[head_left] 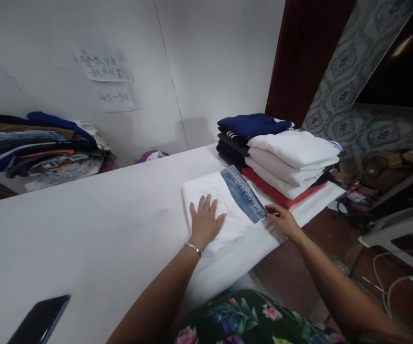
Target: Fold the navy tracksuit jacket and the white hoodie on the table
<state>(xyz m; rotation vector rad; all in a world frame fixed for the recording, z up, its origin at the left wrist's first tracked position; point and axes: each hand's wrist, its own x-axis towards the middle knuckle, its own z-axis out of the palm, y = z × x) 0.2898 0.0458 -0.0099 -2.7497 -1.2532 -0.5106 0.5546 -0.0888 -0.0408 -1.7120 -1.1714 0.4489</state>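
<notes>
A folded white garment [234, 214] lies on the white table, with a blue denim band [243, 195] along its right side. My left hand [205, 219] rests flat on the white cloth, fingers spread, a silver bracelet at the wrist. At the near right corner of the denim band, my right hand [282, 220] pinches the garment's edge between thumb and fingers. Just beyond the garment stands a stack of folded clothes, white ones [294, 148] over a red one [281, 193]. A blue folded piece [251, 125] tops the darker clothes beside them.
The white table [102, 229] runs left, bearing a dark phone [39, 320] at its near edge. A pile of mixed clothes [52, 148] sits beyond the far left edge. Paper signs [116, 98] hang on the wall. On the right stands a white plastic stool [400, 234].
</notes>
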